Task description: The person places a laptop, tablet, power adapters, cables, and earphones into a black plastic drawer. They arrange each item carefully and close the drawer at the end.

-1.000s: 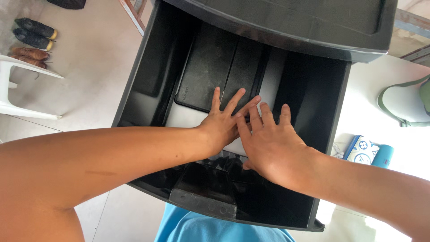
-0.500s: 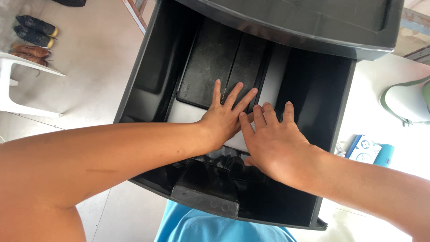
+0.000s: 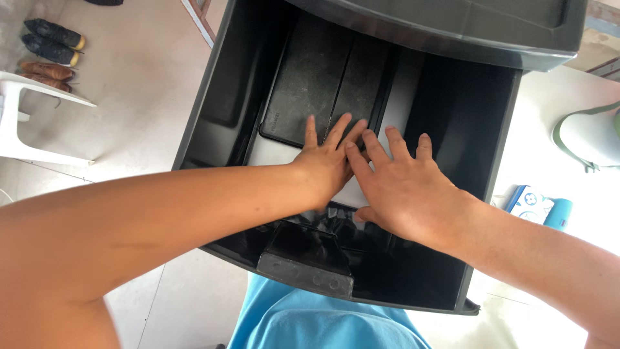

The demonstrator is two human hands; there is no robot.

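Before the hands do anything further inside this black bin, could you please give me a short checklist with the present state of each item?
1. Left hand flat on the pale sheet: ok.
2. Right hand flat beside it, fingers spread: ok.
3. The two hands touch at the fingertips: ok.
4. Black pad lies flat at the far end of the black bin: ok.
5. Whether the sheet sits flush under the palms: cannot tell, hidden.
6. Either hand gripping anything: cannot tell; right thumb tucked under.

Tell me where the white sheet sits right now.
In the head view, the white sheet lies flat on the floor of the black tray, centre frame, under the left hand and right hand.
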